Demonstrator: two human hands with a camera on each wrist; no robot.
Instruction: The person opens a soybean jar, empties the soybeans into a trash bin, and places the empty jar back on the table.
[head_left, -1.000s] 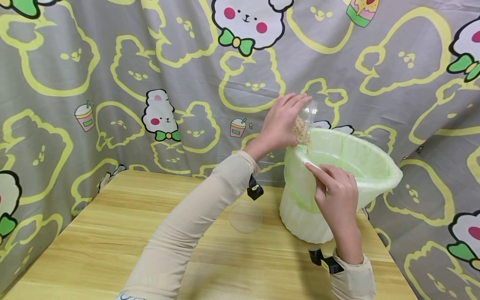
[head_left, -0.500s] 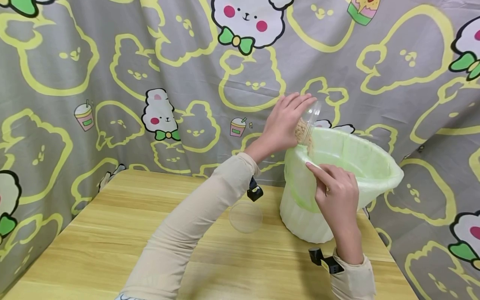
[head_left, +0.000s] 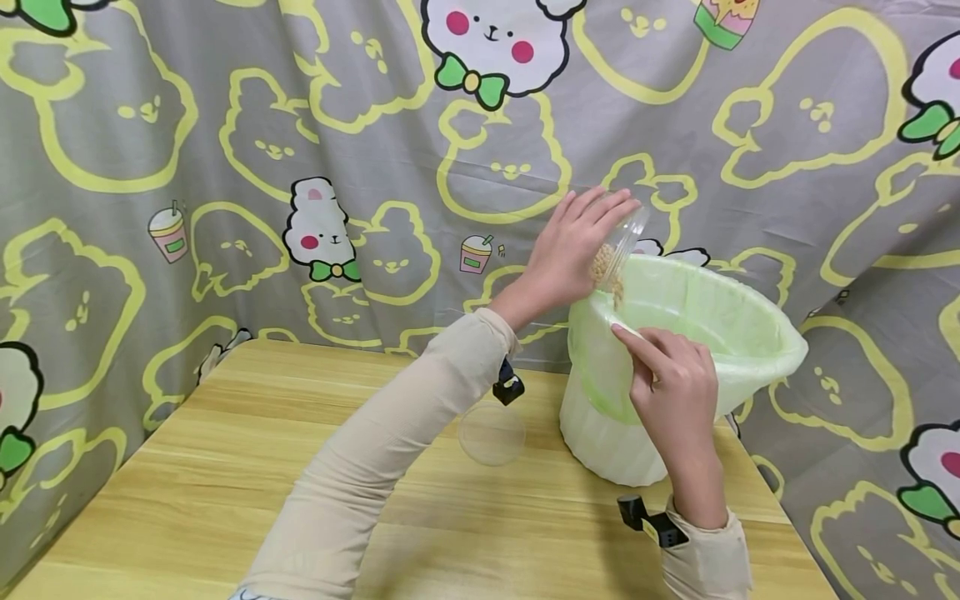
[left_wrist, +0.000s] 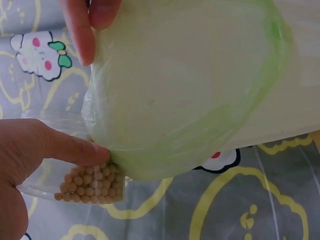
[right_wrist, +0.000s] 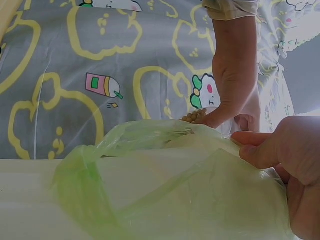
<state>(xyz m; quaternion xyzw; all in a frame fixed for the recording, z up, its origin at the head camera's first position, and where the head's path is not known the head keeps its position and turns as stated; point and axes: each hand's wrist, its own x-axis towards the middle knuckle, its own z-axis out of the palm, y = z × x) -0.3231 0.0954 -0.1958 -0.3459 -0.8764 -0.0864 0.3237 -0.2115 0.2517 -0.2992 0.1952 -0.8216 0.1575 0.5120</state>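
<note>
My left hand [head_left: 573, 250] grips a clear plastic jar [head_left: 633, 227], tipped mouth-down over the near-left rim of a white bin [head_left: 600, 446]. Small round beige pellets [left_wrist: 92, 187] are heaped toward the jar's mouth, and some spill out at the bin's opening. A thin pale-green plastic bag [head_left: 697, 304] lines the bin and folds over its rim. My right hand [head_left: 675, 383] pinches the bag at the rim between thumb and forefinger, just below the jar; the right wrist view shows this pinch too. What lies at the bin's bottom is hidden.
A clear round lid [head_left: 492, 435] lies flat on the wooden table [head_left: 225, 450], left of the bin. The bin stands near the table's right edge. Behind hangs a grey curtain [head_left: 390, 167] with cartoon prints, close to the table's back edge.
My left hand has moved slightly right and tipped the jar further. Pellets have slid to its mouth and are dropping into the bin. The right hand stays put.
</note>
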